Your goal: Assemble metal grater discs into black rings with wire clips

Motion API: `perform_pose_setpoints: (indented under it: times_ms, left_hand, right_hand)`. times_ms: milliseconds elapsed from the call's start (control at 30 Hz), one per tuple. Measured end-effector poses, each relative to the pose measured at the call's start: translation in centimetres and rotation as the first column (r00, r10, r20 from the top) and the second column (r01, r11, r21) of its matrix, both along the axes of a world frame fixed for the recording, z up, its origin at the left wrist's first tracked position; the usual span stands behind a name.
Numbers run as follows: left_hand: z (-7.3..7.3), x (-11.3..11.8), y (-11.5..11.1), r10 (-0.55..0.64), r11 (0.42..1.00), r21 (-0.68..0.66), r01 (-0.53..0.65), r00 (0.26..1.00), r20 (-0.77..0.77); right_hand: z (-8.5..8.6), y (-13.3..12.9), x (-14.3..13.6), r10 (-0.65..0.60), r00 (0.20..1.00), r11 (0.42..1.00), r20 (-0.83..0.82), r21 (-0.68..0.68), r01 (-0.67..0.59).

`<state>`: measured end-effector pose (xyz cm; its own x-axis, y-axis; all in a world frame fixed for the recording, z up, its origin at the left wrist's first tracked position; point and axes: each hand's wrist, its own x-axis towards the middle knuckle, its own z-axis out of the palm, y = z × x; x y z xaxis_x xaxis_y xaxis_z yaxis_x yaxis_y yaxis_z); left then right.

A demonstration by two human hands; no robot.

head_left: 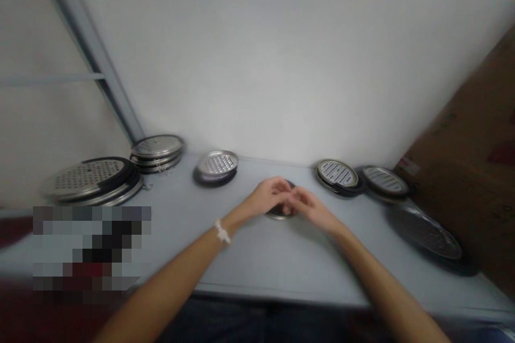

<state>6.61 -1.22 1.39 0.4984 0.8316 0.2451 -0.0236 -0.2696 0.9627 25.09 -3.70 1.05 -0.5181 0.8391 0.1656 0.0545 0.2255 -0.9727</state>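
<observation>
My left hand (267,196) and my right hand (311,207) meet at the middle of the table, fingertips brought together and curled. Whatever they pinch is too small and blurred to name. Under them lies a round dark piece with a shiny metal rim (280,217), mostly covered by my fingers. A pale bracelet (222,231) circles my left wrist. Behind and to the left of my hands, a round metal grater plate (218,163) rests on a dark base. Another round grater (338,173) lies to the right, partly over a black ring.
Stacked round graters (157,146) and a larger stack (90,177) stand at the left. More round plates, one with slots (385,180) and a wide one (430,230), line the right. A brown cardboard box (470,155) borders the grey table (257,270). A white wall rises behind.
</observation>
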Motion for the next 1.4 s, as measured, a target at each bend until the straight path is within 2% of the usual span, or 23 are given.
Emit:
perform_pose_setpoints:
  times_ms: [133, 233, 300, 367, 467, 600, 767, 967, 1200, 1400]
  left_hand:
    - [0.4, -0.2, -0.1, -0.008, 1.000, 0.007, 0.008, 0.999, -0.039]
    - [0.5, -0.5, -0.3, 0.004, 0.998, 0.063, 0.004, 0.993, -0.114]
    - [0.3, -0.9, -0.4, 0.045, 0.993, 0.115, -0.023, 0.980, -0.193]
    - [0.0, -1.2, -0.6, 0.081, 0.988, 0.150, -0.041, 0.959, -0.270]
    - [-0.1, -1.4, -1.1, 0.079, 0.984, 0.180, -0.014, 0.930, -0.360]
    - [0.5, -1.6, -1.5, 0.118, 0.957, 0.288, 0.025, 0.876, -0.468]
    - [0.7, -2.0, -1.8, 0.207, 0.870, 0.481, 0.110, 0.803, -0.559]
    - [0.5, -2.2, -2.3, 0.256, 0.838, 0.526, 0.145, 0.747, -0.614]
    - [0.4, -2.1, -2.1, 0.237, 0.847, 0.516, 0.132, 0.774, -0.587]
    - [0.1, -2.2, -1.2, 0.127, 0.883, 0.445, 0.149, 0.837, -0.532]
  right_hand:
    - [-0.4, 0.2, -0.1, 0.007, 0.999, 0.999, -0.054, -0.049, -0.010]
    - [-0.8, 0.5, 0.2, -0.035, 0.998, 0.998, -0.048, -0.060, 0.033]
    - [-1.1, 0.5, 0.4, -0.082, 0.997, 0.997, 0.009, 0.009, 0.082]
    - [-1.4, 0.3, 0.8, -0.130, 0.986, 0.984, 0.107, 0.136, 0.115]
    - [-1.8, -0.1, 1.1, -0.191, 0.957, 0.952, 0.220, 0.278, 0.127]
    - [-2.3, -0.7, 1.1, -0.255, 0.933, 0.919, 0.255, 0.363, 0.152]
    - [-2.2, -1.0, 0.9, -0.274, 0.916, 0.847, 0.294, 0.525, 0.085]
    - [-2.3, -1.2, 0.6, -0.268, 0.913, 0.804, 0.307, 0.594, 0.036]
    - [-2.4, -1.1, 0.7, -0.252, 0.919, 0.778, 0.303, 0.628, 0.006]
    - [-2.5, -1.1, 0.9, -0.230, 0.925, 0.778, 0.302, 0.628, -0.012]
